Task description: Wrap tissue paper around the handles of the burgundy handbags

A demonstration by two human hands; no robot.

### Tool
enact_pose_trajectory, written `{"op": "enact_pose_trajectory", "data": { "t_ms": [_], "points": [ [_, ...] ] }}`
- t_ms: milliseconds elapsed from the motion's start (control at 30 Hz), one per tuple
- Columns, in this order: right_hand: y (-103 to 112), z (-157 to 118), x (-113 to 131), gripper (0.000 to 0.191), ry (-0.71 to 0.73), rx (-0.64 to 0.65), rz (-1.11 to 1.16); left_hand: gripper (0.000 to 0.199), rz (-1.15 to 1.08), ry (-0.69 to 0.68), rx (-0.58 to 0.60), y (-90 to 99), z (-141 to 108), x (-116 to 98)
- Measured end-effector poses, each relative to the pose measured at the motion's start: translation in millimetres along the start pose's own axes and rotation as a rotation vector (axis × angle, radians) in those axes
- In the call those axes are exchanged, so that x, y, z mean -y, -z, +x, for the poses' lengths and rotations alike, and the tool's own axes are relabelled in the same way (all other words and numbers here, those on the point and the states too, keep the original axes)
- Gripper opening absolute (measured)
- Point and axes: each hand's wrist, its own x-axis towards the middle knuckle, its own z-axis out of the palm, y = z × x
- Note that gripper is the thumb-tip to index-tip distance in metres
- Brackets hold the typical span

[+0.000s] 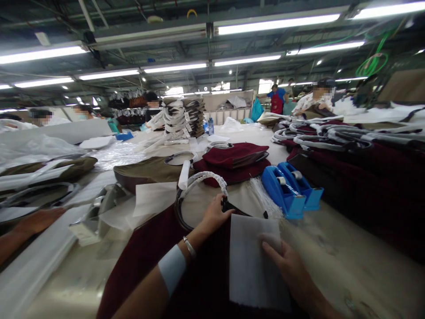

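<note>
A dark maroon handbag (139,261) lies flat on the table in front of me, its looped handle partly wrapped in white material. My left hand (215,215) is closed around the base of that handle (207,176), near a dark fitting. In my right hand (282,257) is a sheet of thin white translucent paper (247,261), pinched with the thumb on top and the fingers behind it. The paper hangs over the right part of the bag. A white roll (183,175) stands tilted beside the handle loop.
Two blue tape dispensers (285,190) stand at the right, beside a bundle of white strings (265,197). A grey tape dispenser (96,217) sits at the left, near another person's arm (29,230). Stacked maroon bags (235,157) and piled bags (365,177) lie beyond and to the right.
</note>
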Motion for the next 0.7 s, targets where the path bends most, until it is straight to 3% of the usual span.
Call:
{"op": "enact_pose_trajectory", "data": {
  "t_ms": [167, 333, 533, 700],
  "points": [
    [2.1, 2.8, 12.8, 0.038, -0.063, 0.167, 0.118, 0.069, -0.165, 0.015, 0.045, 12.3, 11.2, 13.0],
    [-5.7, 5.6, 32.3, 0.029, -0.049, 0.277, 0.139, 0.061, -0.167, -0.031, 0.043, 38.5, 19.9, 17.8],
    [-32.8, 16.3, 48.0, 0.028, -0.001, 0.357, 0.229, 0.045, -0.481, 0.189, 0.125, 67.0, 19.8, -2.7],
    [-61.2, 34.5, 54.0, 0.025, -0.013, 0.344, 0.377, 0.043, -0.690, 0.334, 0.147, 77.2, 10.0, -22.8]
  ]
}}
